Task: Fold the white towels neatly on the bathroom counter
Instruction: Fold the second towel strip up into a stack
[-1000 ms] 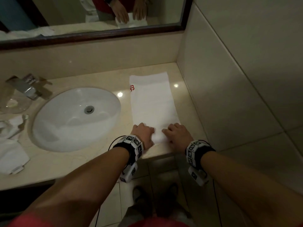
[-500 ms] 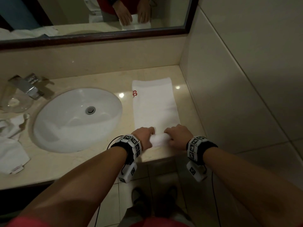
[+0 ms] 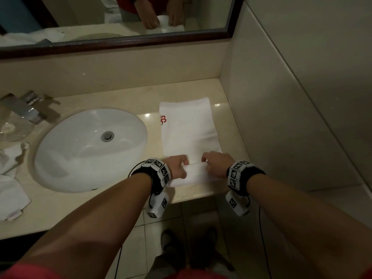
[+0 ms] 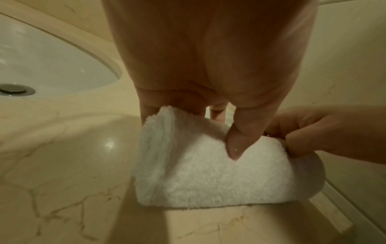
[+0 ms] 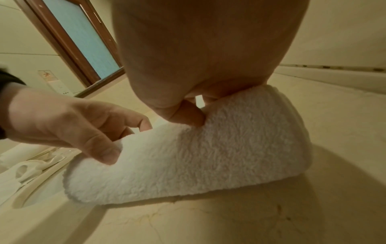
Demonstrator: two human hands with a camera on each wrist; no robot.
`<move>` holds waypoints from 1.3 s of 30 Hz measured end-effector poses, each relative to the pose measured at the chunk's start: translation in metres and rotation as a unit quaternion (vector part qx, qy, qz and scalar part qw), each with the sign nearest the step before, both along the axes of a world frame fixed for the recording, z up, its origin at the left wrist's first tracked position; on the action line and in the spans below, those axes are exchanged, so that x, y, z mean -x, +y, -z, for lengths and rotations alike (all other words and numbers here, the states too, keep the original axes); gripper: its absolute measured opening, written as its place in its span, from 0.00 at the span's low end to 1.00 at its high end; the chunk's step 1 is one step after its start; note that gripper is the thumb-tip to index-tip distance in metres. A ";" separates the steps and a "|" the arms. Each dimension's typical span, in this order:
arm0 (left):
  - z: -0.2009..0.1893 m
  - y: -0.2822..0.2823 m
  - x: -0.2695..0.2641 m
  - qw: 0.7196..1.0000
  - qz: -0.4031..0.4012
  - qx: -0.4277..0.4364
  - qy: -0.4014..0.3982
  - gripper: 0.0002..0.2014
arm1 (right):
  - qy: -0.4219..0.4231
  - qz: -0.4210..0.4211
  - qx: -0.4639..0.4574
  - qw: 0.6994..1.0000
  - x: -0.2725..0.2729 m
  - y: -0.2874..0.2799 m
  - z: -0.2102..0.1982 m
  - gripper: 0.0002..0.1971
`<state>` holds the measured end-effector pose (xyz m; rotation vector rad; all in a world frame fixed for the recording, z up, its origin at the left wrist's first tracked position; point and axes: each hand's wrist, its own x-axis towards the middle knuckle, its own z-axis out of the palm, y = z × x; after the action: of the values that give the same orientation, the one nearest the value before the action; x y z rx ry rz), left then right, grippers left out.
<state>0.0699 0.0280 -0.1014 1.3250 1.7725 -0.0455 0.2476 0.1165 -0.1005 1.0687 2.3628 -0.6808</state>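
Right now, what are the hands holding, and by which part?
Both hold the white towel by its rolled near end: left hand at the left side, right hand at the right.

No words can be read; the towel (image 3: pixel 189 129) right of the sink (image 3: pixel 90 150) bears a small red emblem (image 3: pixel 163 120), too small to make out.

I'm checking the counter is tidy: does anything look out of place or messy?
Yes. Crumpled white cloths lie loose at the counter's left end beside the sink, unfolded. The long towel right of the sink lies straight; both hands grip its near end.
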 end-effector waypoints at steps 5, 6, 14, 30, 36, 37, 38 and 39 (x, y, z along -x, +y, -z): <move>0.010 0.004 0.004 0.999 -0.033 0.005 -0.018 0.19 | 0.011 0.019 -0.005 1.000 0.002 0.003 0.006 0.09; 0.011 0.004 0.004 0.999 -0.034 0.004 -0.016 0.19 | 0.008 0.016 -0.011 1.000 0.003 0.003 0.006 0.08; 0.014 0.004 0.004 0.999 -0.009 -0.044 0.021 0.16 | 0.015 -0.021 -0.117 0.993 0.001 -0.001 0.011 0.11; 0.000 -0.037 -0.037 0.912 0.190 -0.234 0.279 0.24 | 0.117 -0.087 -0.234 0.961 -0.047 -0.045 0.000 0.17; 0.003 -0.047 -0.047 0.900 0.192 -0.216 0.328 0.25 | 0.091 -0.087 -0.211 0.969 -0.057 -0.056 0.012 0.36; 0.002 -0.047 -0.048 0.899 0.191 -0.213 0.331 0.24 | 0.094 -0.086 -0.212 0.969 -0.057 -0.057 0.012 0.36; 0.002 -0.047 -0.048 0.899 0.191 -0.211 0.332 0.24 | 0.096 -0.086 -0.212 0.969 -0.057 -0.058 0.012 0.37; 0.001 -0.046 -0.048 0.900 0.191 -0.208 0.332 0.24 | 0.096 -0.087 -0.212 0.969 -0.057 -0.058 0.012 0.37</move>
<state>0.1182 -0.0181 -0.1025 2.1475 2.1155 -0.3995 0.3043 0.0584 -0.1124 0.9774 2.8115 -0.2245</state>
